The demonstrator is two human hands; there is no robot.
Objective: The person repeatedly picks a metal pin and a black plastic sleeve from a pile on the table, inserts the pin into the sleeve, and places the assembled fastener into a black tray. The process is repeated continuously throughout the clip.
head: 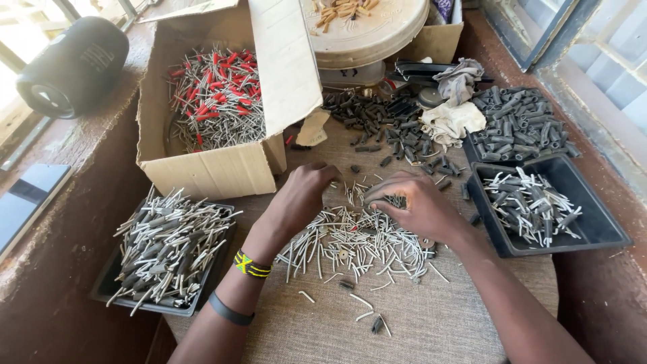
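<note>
Nearest the camera, at the lower middle of the frame, we note a few stray white pins [364,301] lying on the woven cloth of the table [418,330]. Just above them sits the main pile of white pins [354,243], spread loosely at the centre. Both hands rest on this pile. Our left hand [303,195], with a beaded wristband [251,264] and a dark band [229,311] on the forearm, is curled with its fingers down among the pins; we cannot tell what it grips. Our right hand [418,202] is narrowly closed, pinching a small dark sleeve [397,201] at its fingertips.

At the lower left, a dark tray [111,293] carries assembled grey pieces with white pins. At the right, a second dark tray [593,229] holds fewer of the same. Above it, a third tray [519,125] is heaped with dark sleeves, and more lie loose [377,118] at the upper centre. A cardboard box [216,168] at the upper left contains red-tipped metal pins [216,94]. A black cylindrical speaker [71,67] lies at the far upper left.
</note>
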